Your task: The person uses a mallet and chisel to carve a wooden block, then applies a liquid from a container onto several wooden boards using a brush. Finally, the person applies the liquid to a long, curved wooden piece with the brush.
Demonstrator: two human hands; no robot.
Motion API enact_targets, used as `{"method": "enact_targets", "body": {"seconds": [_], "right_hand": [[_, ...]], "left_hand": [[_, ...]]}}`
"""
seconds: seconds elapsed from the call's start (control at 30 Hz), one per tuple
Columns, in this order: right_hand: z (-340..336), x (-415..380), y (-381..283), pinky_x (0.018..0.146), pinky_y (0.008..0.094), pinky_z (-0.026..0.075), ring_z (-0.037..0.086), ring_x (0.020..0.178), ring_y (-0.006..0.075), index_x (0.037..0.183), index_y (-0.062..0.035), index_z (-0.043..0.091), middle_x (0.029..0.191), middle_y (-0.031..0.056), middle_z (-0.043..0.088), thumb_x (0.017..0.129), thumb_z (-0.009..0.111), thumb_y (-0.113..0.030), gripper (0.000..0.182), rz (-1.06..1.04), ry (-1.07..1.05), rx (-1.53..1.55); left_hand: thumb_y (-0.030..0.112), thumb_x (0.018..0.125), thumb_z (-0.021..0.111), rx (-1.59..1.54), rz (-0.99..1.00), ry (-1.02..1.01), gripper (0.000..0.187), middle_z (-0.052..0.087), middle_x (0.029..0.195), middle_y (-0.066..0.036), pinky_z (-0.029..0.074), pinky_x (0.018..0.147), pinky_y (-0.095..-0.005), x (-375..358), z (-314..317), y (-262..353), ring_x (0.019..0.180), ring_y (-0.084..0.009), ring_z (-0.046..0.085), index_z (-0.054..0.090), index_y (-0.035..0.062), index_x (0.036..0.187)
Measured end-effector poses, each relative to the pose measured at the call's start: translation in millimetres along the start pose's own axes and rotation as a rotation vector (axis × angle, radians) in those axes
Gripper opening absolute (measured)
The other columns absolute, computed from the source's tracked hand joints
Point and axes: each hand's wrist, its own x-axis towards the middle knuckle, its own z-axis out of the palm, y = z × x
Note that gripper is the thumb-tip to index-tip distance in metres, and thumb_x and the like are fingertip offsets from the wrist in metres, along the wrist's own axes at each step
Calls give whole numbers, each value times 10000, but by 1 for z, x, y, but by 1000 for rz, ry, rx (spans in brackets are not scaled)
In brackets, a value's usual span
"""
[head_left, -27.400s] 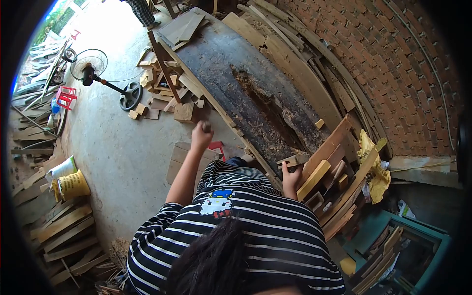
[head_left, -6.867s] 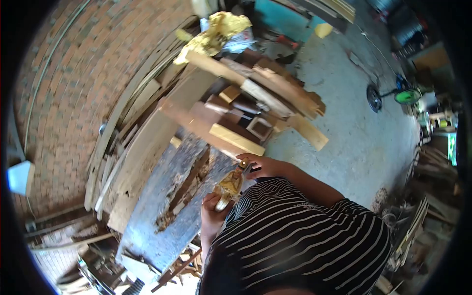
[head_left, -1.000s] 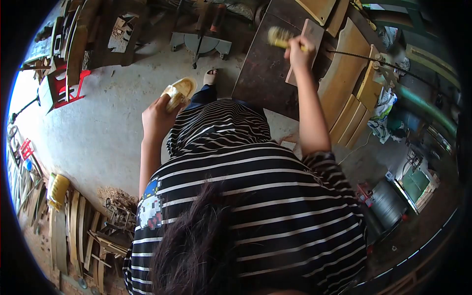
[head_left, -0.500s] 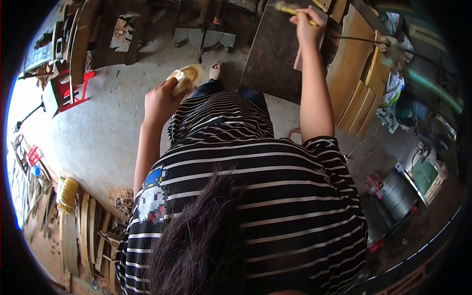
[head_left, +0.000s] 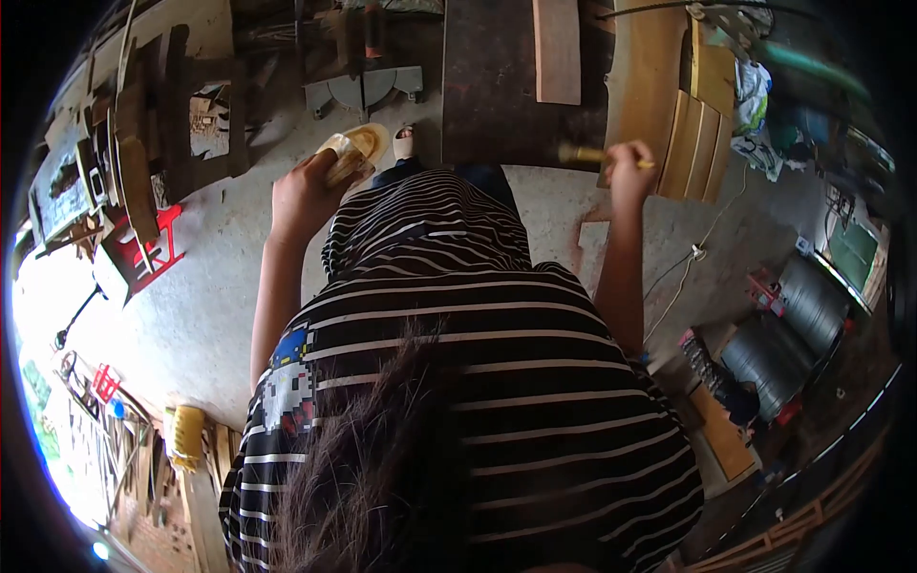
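Note:
My left hand [head_left: 308,196] is closed around a shallow, pale yellowish container [head_left: 373,139], out in front of my left side. Something crumpled and whitish shows at the container's near side, but I cannot make out what it is. On the other side, my right hand [head_left: 632,170] grips a small paintbrush [head_left: 594,154] by its yellow handle. The bristles point left and look blurred, over the near right edge of a dark tabletop [head_left: 492,95]. A reddish-brown board [head_left: 557,53] lies on that tabletop, farther off than the brush.
Light wooden planks [head_left: 702,143] stand to the right of the tabletop. A grey semicircular saw base [head_left: 363,93] sits ahead on the left. At far left is a red metal frame [head_left: 162,250]. Dark drums [head_left: 788,349] and a cord [head_left: 695,253] are at right.
My right hand has come back toward my body with the brush, from over the board to the tabletop's near edge. The view has turned slightly; my left hand still holds the container.

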Motion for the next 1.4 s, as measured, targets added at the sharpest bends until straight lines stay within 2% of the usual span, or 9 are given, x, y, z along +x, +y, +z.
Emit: {"method": "enact_targets", "body": {"seconds": [0.17, 0.5, 0.57, 0.67, 0.9, 1.0, 1.07, 1.13, 1.4], "right_hand": [[27, 83, -22, 455, 238, 429, 515, 463, 107, 670, -11, 569, 578, 30, 553, 785, 604, -36, 123, -260, 58, 429], [-34, -7, 99, 444, 277, 363, 504, 484, 102, 605, -18, 479, 511, 19, 468, 744, 584, -46, 177, -300, 67, -11], [-56, -20, 81, 449, 281, 370, 510, 481, 114, 602, -5, 496, 518, 22, 489, 737, 565, -60, 161, 61, 46, -83], [-66, -29, 37, 448, 273, 372, 500, 467, 104, 611, 1, 528, 533, 38, 532, 737, 531, -47, 135, -195, 70, -144], [-20, -54, -65, 378, 234, 447, 556, 455, 118, 812, -35, 587, 707, 107, 643, 801, 538, -62, 57, -25, -198, 592], [33, -55, -51, 473, 243, 499, 609, 545, 126, 909, -21, 601, 759, 99, 657, 856, 590, -113, 107, 56, -362, 523], [78, -51, -2, 560, 224, 475, 582, 630, 77, 878, -26, 634, 785, 36, 645, 894, 594, -188, 168, -243, -366, 267], [86, -59, -6, 589, 222, 458, 566, 652, 61, 853, -30, 642, 772, 17, 642, 905, 590, -213, 198, -217, -323, 113], [1, 9, -102, 408, 212, 432, 576, 487, 95, 746, -16, 614, 688, 79, 637, 943, 498, -364, 417, -104, -82, 355]], "left_hand": [[298, 743, 707, -36, 132, 122, 265, 651, 805, -92, 501, 613, -386, 19, -1, 22, 732, -311, 633, 627, 93, 889], [278, 705, 750, -157, 367, 56, 264, 640, 749, -98, 501, 599, -393, 37, 10, 84, 689, -302, 632, 625, 91, 845], [256, 695, 772, -199, 437, -20, 294, 636, 758, -118, 496, 596, -390, 40, 13, 97, 687, -323, 633, 630, 62, 863], [238, 714, 711, -168, 530, -42, 232, 644, 800, -82, 504, 614, -391, 49, 22, 109, 717, -293, 630, 627, 105, 884], [216, 705, 695, -169, 561, -83, 229, 639, 811, -82, 507, 628, -389, 63, 47, 123, 739, -291, 629, 630, 125, 905], [194, 696, 687, -179, 576, -66, 215, 640, 814, -76, 509, 636, -389, 61, 55, 129, 739, -290, 629, 629, 127, 892], [176, 691, 677, -175, 594, -64, 209, 643, 821, -71, 512, 642, -389, 60, 60, 130, 738, -287, 631, 630, 127, 889], [171, 698, 667, -166, 616, -51, 206, 646, 833, -75, 516, 645, -392, 60, 64, 134, 749, -288, 635, 629, 124, 895], [193, 744, 628, -121, 347, -68, 239, 654, 909, -77, 520, 667, -405, 61, 63, 151, 805, -296, 639, 632, 145, 978]]}}
